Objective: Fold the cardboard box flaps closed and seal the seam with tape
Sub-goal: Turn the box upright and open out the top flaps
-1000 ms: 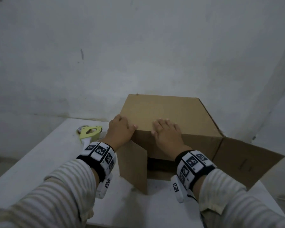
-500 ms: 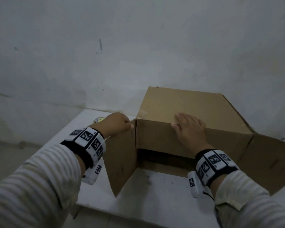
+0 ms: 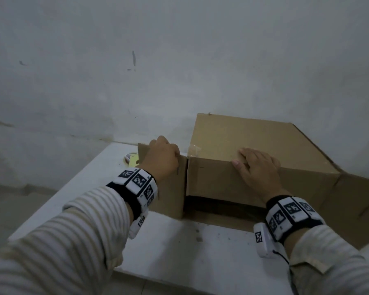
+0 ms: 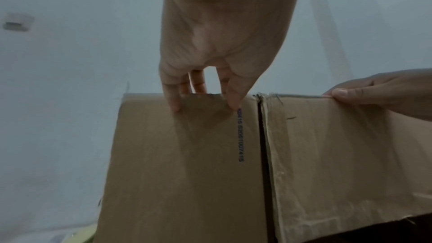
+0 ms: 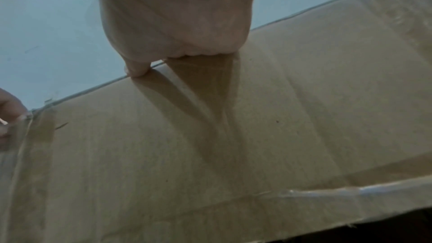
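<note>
The brown cardboard box (image 3: pixel 254 145) is lying sideways on the white table (image 3: pixel 168 241). Its left side flap (image 4: pixel 182 163) is being gripped at the top edge by the left hand (image 3: pixel 161 157) (fingers apparently curled behind). The hanging front flap (image 5: pixel 233 136) is being pressed by the flat, spread right hand (image 3: pixel 257 167).

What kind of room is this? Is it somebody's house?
Hard to say. It looks like a plain packing or storage corner: a bare, scuffed wall, a white table, a cardboard box and a tape dispenser. Nothing homey shows.
</note>
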### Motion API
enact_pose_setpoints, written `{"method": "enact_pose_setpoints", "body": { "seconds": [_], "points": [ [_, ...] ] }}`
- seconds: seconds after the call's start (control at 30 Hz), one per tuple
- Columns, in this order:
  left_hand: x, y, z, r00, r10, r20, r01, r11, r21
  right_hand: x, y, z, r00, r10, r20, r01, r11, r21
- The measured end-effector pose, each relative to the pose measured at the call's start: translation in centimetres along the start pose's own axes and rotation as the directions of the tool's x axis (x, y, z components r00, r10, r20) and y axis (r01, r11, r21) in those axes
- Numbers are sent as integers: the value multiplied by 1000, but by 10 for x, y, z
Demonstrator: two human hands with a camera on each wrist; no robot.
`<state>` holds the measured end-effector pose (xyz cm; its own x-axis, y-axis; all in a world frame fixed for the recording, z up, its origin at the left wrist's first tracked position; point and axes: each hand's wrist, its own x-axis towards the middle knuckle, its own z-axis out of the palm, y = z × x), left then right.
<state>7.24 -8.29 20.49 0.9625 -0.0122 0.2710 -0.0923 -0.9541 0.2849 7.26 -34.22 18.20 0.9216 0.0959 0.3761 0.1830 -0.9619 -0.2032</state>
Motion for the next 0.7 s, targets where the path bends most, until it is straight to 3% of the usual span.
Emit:
{"method": "enact_pose_setpoints", "body": {
  "seconds": [0.1,0.27,0.33,0.4,0.6,0.7],
  "points": [
    [2,11,12,999,-39,13,41,957,-288,0,-1,0,1000,5,-1,-5,1000,2],
    [3,34,26,983,-182,-34,139,848,-512,-3,-1,-1,1000,2,-12,-2,1000,31],
    [5,44,28,972,-233,30,207,788,-579,-4,-1,1,1000,0,-15,1,1000,31],
    [9,53,33,970,-223,94,235,771,-592,-6,1,2,1000,6,-15,-5,1000,23],
    [13,53,37,989,-144,33,139,830,-540,-11,2,7,1000,-10,9,10,999,53],
    [11,45,38,993,-119,-3,94,795,-600,-26,-4,19,987,-38,-158,48,997,63]
  ]
}}
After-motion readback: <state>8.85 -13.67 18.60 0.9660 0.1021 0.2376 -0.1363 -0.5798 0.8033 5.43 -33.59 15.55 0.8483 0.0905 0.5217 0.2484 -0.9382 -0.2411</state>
